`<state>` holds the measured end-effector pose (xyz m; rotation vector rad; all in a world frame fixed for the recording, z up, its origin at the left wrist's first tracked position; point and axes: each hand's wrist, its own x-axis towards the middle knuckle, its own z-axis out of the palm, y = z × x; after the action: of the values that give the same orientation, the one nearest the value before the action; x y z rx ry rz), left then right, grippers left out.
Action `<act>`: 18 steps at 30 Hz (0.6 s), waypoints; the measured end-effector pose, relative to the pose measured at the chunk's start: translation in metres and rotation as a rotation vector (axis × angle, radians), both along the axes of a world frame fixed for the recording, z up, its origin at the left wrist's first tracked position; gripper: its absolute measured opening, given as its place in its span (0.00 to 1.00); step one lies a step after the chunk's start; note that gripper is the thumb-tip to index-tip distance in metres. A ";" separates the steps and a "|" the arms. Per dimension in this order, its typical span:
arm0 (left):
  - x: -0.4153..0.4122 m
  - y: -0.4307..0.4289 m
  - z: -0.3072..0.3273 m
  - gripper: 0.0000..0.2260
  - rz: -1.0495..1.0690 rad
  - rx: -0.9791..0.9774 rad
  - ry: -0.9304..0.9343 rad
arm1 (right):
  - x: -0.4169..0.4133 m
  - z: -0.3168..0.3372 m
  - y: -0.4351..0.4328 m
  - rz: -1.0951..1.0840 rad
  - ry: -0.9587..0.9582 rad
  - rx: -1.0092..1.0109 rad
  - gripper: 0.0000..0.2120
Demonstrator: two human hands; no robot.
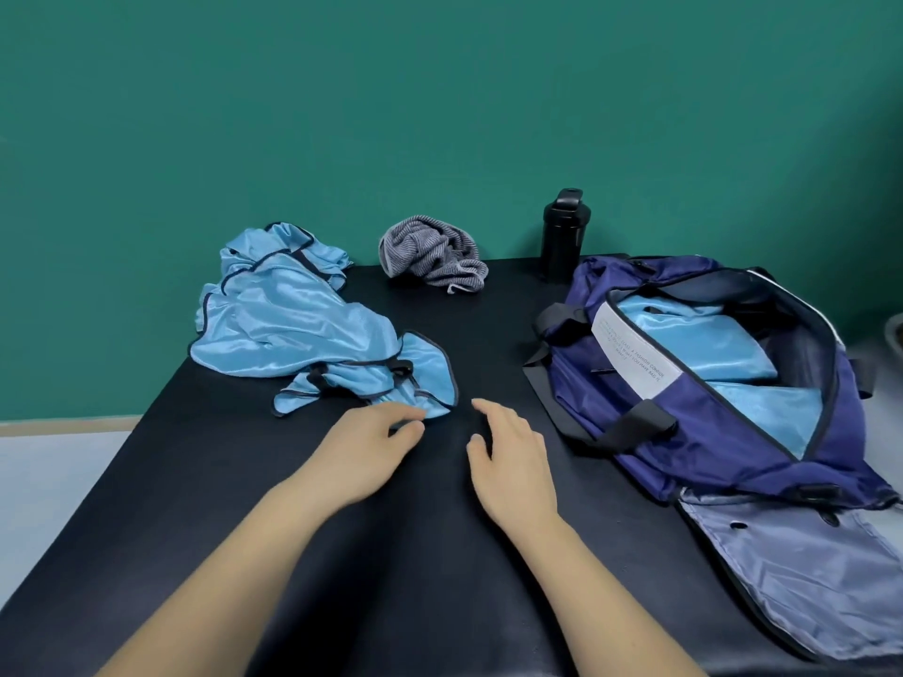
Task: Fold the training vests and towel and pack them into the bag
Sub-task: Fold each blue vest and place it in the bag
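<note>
1. Since folded light-blue vests are already seen inside the open bag, the task is judged to be partly done.
2. A crumpled heap of training vests is left unfolded on the left part of the table. The number of pieces in it cannot be told.
3. The towel is left bunched at the far edge, well apart from both hands and near a black bottle.
4. Folding of the heap, folding of the towel and packing of both are judged to remain.
5. The left hand is placed at the near corner of the heap, and its fingertips are loosely curled against the dark hem. Whether the hem is pinched cannot be told.
6. The right hand is held relaxed and released just beside that corner, apart from the fabric, and nothing is grasped.
7. The bag is positioned to the right of the right hand, near it but not touched.
</note>
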<state>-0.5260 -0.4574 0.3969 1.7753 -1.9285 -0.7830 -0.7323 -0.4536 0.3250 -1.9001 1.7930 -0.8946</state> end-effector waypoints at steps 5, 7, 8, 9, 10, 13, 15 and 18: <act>-0.006 0.032 0.001 0.09 -0.163 0.147 0.129 | -0.001 -0.005 0.001 0.202 0.022 -0.009 0.37; 0.000 0.032 0.005 0.09 -0.184 0.192 0.162 | -0.001 -0.006 0.001 0.207 0.017 -0.019 0.31; 0.005 0.030 0.006 0.08 -0.162 0.194 0.187 | -0.001 -0.006 0.001 0.204 0.029 -0.027 0.29; 0.010 0.027 0.008 0.08 -0.126 0.186 0.226 | -0.001 -0.006 0.002 0.204 0.059 -0.038 0.28; 0.016 0.024 0.009 0.07 -0.083 0.165 0.275 | -0.002 -0.005 0.002 0.207 0.101 -0.049 0.28; 0.038 0.014 0.005 0.04 0.049 -0.017 0.235 | -0.004 -0.003 0.009 0.229 0.225 -0.079 0.29; 0.052 0.009 -0.005 0.07 0.097 -0.177 0.082 | -0.004 -0.002 0.022 0.265 0.288 -0.104 0.30; 0.057 0.005 -0.021 0.14 0.006 -0.232 -0.071 | -0.001 -0.003 0.052 0.315 0.437 -0.181 0.30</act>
<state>-0.4693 -0.4519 0.3754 1.6873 -1.9679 -0.4778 -0.7334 -0.4019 0.3217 -2.5635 1.5984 -0.5769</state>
